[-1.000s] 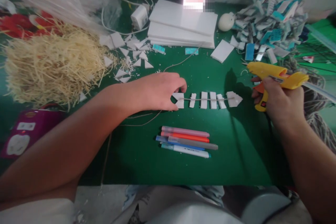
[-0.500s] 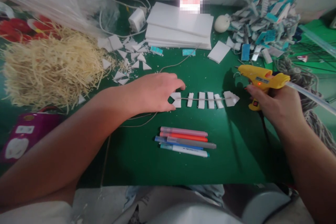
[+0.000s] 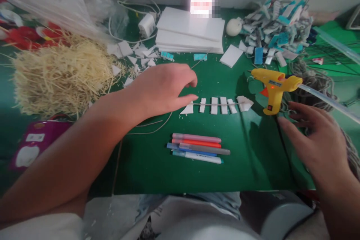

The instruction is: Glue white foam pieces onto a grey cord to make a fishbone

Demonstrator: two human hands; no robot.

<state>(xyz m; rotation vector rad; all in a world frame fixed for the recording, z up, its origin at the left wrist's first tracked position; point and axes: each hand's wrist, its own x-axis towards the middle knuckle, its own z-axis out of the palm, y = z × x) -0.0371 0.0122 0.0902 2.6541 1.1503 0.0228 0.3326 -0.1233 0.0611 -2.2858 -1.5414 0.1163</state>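
Note:
A thin cord with several small white foam pieces (image 3: 214, 105) along it lies across the green table, a pointed white piece (image 3: 245, 103) at its right end. My left hand (image 3: 168, 86) hovers over the left end, thumb and fingers apart and holding nothing. At the right stands a yellow glue gun (image 3: 274, 87) with a small red light and a clear glue stick in its back. Just below and right of its handle, my right hand (image 3: 317, 138) is open and holds nothing.
Several markers (image 3: 197, 146) lie nearer the front edge. White foam sheets (image 3: 188, 33), a white charger (image 3: 147, 25) and a white ball (image 3: 234, 27) are at the back. Straw (image 3: 62, 77) fills the left; cut foam scraps (image 3: 281, 26) are piled back right.
My right hand has let go of the glue gun and moved down and right. My left hand has lifted off the left foam piece, its fingers further up.

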